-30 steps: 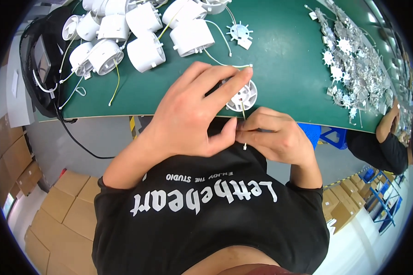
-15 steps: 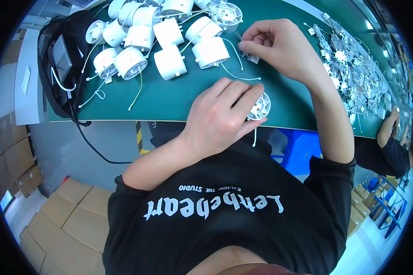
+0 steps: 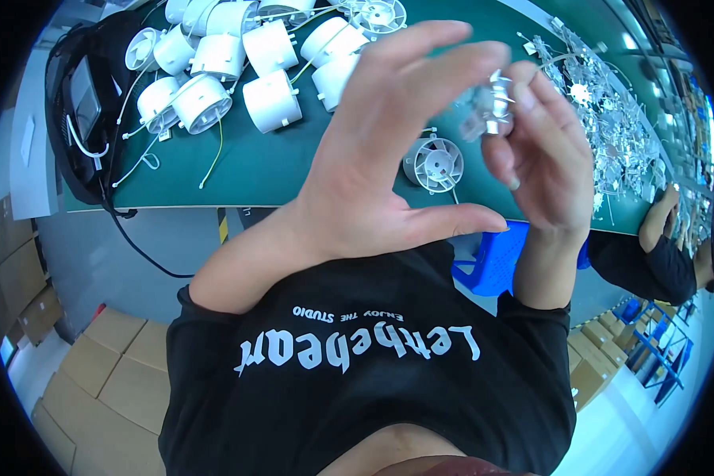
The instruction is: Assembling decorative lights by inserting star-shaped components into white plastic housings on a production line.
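My right hand [image 3: 546, 151] is raised over the table, its fingers closed on a small silver and clear plastic part [image 3: 496, 105] whose exact kind I cannot make out. Beside it, my left hand [image 3: 365, 170] is spread wide, thumb far from the fingers, with nothing in its grasp; its fingertips come close to the part. A round white fan housing [image 3: 435, 164] with spoked vanes and a thin lead lies on the green table near its front edge, between my two hands. Behind my left hand, a white cylinder [image 3: 333, 79] is partly hidden.
Several white cylindrical housings [image 3: 271, 101] with thin leads cover the table's [image 3: 270, 170] far left. A black mesh bag [image 3: 71, 151] sits at the left edge. A heap of silver and clear parts [image 3: 611, 135] spreads along the right. Another person's arm [image 3: 657, 214] reaches in there.
My left hand has let go of the fan housing, opened and moved up and right. My right hand has turned and come nearer, with the small part in it.
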Available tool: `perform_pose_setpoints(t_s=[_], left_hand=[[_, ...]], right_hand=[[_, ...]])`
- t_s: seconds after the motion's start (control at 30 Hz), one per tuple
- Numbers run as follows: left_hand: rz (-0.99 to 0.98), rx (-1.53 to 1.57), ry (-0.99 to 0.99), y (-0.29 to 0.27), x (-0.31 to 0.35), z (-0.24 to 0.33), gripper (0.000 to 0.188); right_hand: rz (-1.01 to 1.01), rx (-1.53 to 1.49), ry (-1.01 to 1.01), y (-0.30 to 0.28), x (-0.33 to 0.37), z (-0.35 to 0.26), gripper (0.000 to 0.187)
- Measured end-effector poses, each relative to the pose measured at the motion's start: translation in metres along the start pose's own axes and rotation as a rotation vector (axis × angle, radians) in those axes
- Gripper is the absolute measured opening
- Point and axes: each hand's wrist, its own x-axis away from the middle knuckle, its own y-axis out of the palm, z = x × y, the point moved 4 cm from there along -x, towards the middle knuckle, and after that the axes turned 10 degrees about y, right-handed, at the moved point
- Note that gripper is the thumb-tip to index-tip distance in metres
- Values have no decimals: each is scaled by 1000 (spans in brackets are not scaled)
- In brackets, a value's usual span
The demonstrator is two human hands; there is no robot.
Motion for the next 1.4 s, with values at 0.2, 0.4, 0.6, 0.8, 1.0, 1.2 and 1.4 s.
perform_pose_setpoints(t_s=[0.2,0.4,0.6,0.8,1.0,1.2,1.4], left_hand=[[-174,255,-425,-6,2,-12,72],[-186,560,-641,-2,12,-17,58],[-133,774,-896,-6,15,-11,45],[-107,786,-927,-7,19,-6,46],[-108,673,-807,-4,22,-6,53],[-361,-128,-223,-9,13,8,77],[-456,-228,-299,6,38,-6,79]], right_hand=[[-165,-118,43,0,6,19,18],[-283,-27,-62,-1,11,24,17],[-36,374,-513,-1,25,17,18],[-74,533,-801,10,30,5,25],[-1,1177,-963,19,44,-4,36],[119,1247,-962,2,45,10,38],[227,1152,-817,-10,48,39,40]])
